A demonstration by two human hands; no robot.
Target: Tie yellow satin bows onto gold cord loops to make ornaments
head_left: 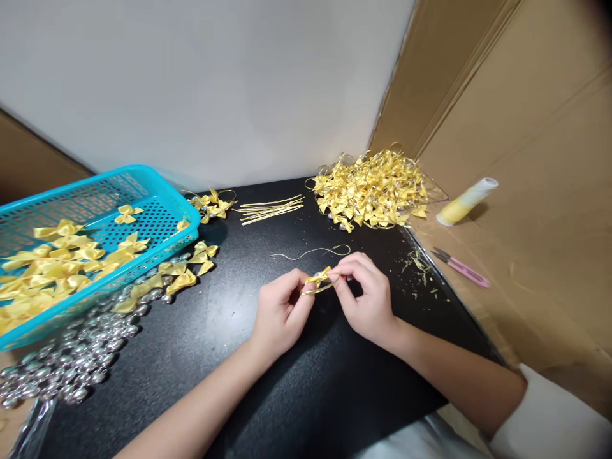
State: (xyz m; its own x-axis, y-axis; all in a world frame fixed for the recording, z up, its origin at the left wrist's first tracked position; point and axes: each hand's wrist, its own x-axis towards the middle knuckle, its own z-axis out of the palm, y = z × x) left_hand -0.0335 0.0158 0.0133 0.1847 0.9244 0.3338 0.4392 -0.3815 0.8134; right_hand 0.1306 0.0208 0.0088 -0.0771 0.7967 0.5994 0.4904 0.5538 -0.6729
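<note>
Between my two hands, above the black tabletop, is a small yellow ribbon bow with a loop of gold cord. My left hand pinches its left side between thumb and forefinger. On the other side, the fingertips of my right hand are closed on the cord and the bow's edge. The fingers partly cover the bow. Just beyond them, a loose thin gold thread lies curled on the table. Several straight gold cords lie farther back.
At left, a turquoise basket holds yellow bows, with silver beads spilled alongside. A heap of bows with cord loops sits at back right. Pink-handled thread snips, thread scraps and a thread spool are at right.
</note>
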